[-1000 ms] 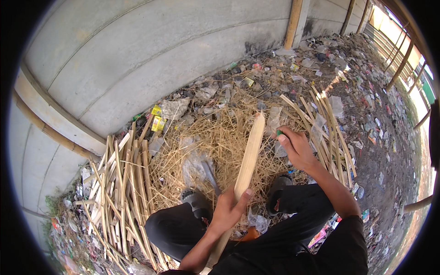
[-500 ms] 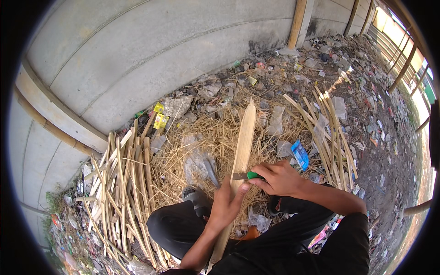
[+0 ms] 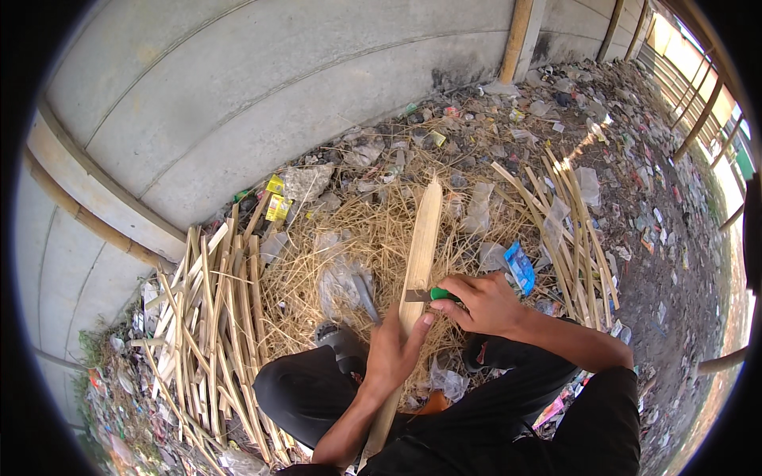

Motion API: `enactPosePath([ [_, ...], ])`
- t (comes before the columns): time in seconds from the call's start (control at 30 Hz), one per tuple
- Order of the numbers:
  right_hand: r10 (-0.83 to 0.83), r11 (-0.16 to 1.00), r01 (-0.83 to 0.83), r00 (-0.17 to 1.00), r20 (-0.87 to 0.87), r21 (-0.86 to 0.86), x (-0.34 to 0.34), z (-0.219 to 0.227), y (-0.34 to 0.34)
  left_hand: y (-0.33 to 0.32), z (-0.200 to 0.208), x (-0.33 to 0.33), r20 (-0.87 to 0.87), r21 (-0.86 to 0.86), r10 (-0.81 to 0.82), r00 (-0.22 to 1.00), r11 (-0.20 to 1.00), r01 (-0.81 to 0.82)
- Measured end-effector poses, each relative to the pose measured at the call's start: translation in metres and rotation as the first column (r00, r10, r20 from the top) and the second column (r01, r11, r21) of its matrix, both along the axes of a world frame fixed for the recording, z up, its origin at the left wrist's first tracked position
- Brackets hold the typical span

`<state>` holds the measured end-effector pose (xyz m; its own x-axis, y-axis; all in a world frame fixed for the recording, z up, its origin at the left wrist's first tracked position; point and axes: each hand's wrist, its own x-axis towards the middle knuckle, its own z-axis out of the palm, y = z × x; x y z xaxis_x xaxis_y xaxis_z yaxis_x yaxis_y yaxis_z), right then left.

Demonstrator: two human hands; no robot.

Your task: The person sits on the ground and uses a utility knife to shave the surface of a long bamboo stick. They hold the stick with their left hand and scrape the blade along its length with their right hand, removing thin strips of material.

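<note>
A long flat strip of pale split bamboo [image 3: 422,238] runs lengthwise from my lap toward the far straw, its far end tapered. My left hand [image 3: 393,349] wraps round its lower part, thumb along the right edge and fingers on the left. In my right hand [image 3: 480,304] is a knife with a green handle [image 3: 443,294]. Its dark blade [image 3: 416,295] lies across the bamboo, just beyond my left fingertips. The fingers of my right hand are closed on the handle, and part of the handle is hidden by them.
A heap of thin split sticks [image 3: 214,341] lies on the left, and a smaller bundle of sticks [image 3: 575,230] on the right. Straw shavings [image 3: 365,226] and plastic litter cover the ground between. A blue wrapper [image 3: 520,268] lies near my right hand. A grey concrete wall [image 3: 278,95] stands behind.
The knife and my right hand have shifted slightly away along the bamboo, and a little to the right. My left hand keeps its hold in about the same place.
</note>
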<state>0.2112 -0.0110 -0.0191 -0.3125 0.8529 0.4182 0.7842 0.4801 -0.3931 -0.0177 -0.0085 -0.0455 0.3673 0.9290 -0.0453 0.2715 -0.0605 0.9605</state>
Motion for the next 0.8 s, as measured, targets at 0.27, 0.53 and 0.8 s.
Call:
enactPosePath([
  [0.27, -0.037, 0.999, 0.035, 0.997, 0.063, 0.024, 0.009, 0.006, 0.004, 0.0, 0.002, -0.002, -0.093, -0.036, -0.039, 0.995, 0.999, 0.036],
  [0.53, -0.256, 0.966, 0.257, 0.966, -0.043, 0.035, 0.052, 0.012, 0.033, -0.008, 0.01, 0.0, -0.103, 0.009, -0.077, 0.992, 0.997, 0.079],
  [0.8, -0.361, 0.929, 0.366, 0.929, -0.078, 0.06, 0.074, 0.009, 0.053, -0.011, 0.015, 0.002, -0.136, -0.045, -0.096, 0.986, 0.995, 0.091],
])
